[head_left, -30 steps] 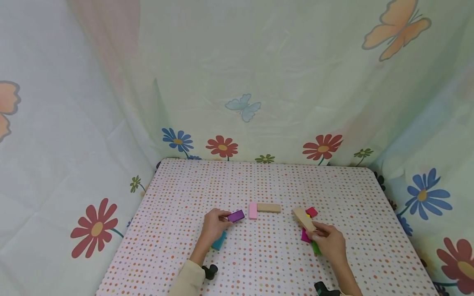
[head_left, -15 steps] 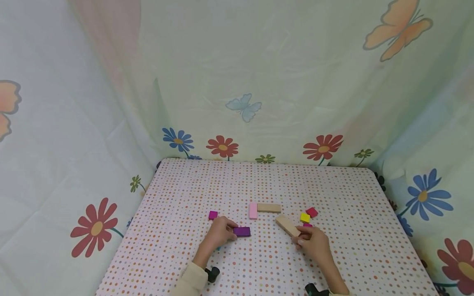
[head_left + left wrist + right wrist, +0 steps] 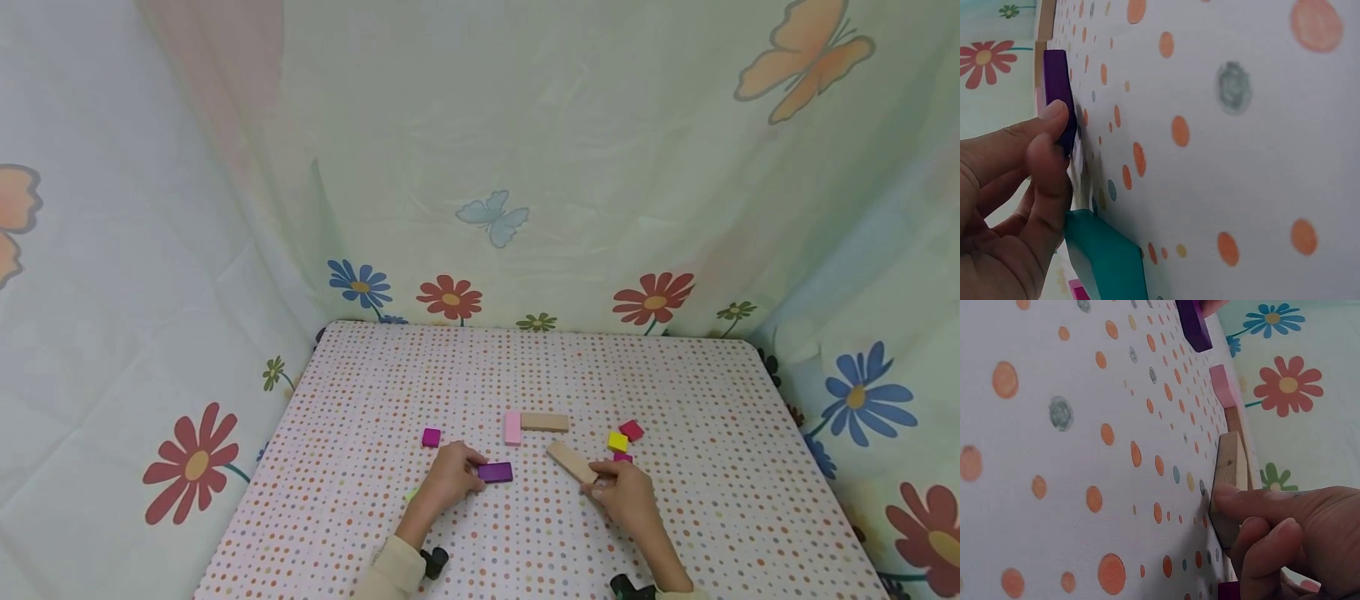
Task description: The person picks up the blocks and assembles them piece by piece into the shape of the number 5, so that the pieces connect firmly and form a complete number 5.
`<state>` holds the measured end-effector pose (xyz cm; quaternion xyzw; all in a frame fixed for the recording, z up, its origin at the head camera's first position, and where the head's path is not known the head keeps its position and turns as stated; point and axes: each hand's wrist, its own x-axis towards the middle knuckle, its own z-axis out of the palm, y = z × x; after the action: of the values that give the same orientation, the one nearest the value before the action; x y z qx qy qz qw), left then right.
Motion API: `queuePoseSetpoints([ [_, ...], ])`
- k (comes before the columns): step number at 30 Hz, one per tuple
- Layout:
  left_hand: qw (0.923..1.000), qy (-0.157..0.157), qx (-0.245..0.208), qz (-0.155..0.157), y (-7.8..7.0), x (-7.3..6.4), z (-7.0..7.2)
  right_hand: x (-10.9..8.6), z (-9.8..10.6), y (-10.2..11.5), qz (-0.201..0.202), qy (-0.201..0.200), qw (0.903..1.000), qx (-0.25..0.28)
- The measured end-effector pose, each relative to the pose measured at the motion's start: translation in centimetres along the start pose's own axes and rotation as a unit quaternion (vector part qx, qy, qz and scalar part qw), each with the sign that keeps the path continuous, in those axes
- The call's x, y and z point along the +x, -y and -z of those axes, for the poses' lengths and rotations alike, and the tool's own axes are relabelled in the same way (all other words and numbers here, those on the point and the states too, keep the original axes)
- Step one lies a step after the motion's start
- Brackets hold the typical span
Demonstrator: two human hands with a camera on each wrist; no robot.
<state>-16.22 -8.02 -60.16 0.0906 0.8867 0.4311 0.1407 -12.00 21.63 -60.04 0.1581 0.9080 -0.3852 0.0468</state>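
My left hand (image 3: 450, 477) pinches a purple block (image 3: 496, 472) by its left end, in front of the pink block. Between thumb and fingers my right hand (image 3: 626, 497) grips a plain wooden block (image 3: 572, 461), which slants up to the left in the head view. A pink block (image 3: 513, 427) and a second plain wooden block (image 3: 545, 422) lie touching on the dotted table, the wooden one to the right. Below the left hand, the left wrist view shows a teal block (image 3: 1109, 259), which the hand and arm hide in the head view.
A magenta block (image 3: 431, 437) lies beyond the left hand, and a light green piece (image 3: 411, 494) peeks out beside that wrist. Right of the wooden blocks are a yellow block (image 3: 618, 442), a red block (image 3: 632, 430) and another magenta block (image 3: 622, 457), partly covered.
The left hand has carried the purple block right and toward the front, uncovering the left magenta block. The right hand has brought its wooden block left and lower in view, away from the coloured blocks.
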Motion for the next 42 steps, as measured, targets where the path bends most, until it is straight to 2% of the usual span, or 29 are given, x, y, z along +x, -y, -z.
queuePoseSetpoints([
  [9,0.9986,-0.018,0.047,-0.015,-0.2,-0.1,-0.3,-0.1,0.0,-0.1,0.002,0.000,1.0000,-0.002],
  [17,0.9967,-0.009,0.080,0.004,-0.7,-0.6,-1.1,-1.2,0.3,0.0,0.002,-0.009,1.0000,-0.001],
  [23,0.9962,-0.008,0.083,-0.023,-1.0,-1.0,-1.3,-1.1,0.2,-0.1,0.023,-0.020,0.9994,-0.017],
  [27,0.9957,-0.016,0.086,-0.028,-1.1,-1.0,-1.8,-0.6,0.2,0.0,0.046,-0.024,0.9981,-0.034],
  [31,0.9943,-0.024,0.101,-0.025,-1.3,-0.9,-2.6,-0.3,0.3,0.0,0.061,-0.025,0.9968,-0.045],
  [34,0.9936,-0.030,0.107,-0.022,-1.6,-0.9,-3.0,-0.3,0.1,0.1,0.058,-0.023,0.9969,-0.047],
  [42,0.9911,-0.036,0.126,-0.027,-2.1,-0.9,-3.5,-0.5,-0.6,0.5,0.063,-0.009,0.9974,-0.032],
])
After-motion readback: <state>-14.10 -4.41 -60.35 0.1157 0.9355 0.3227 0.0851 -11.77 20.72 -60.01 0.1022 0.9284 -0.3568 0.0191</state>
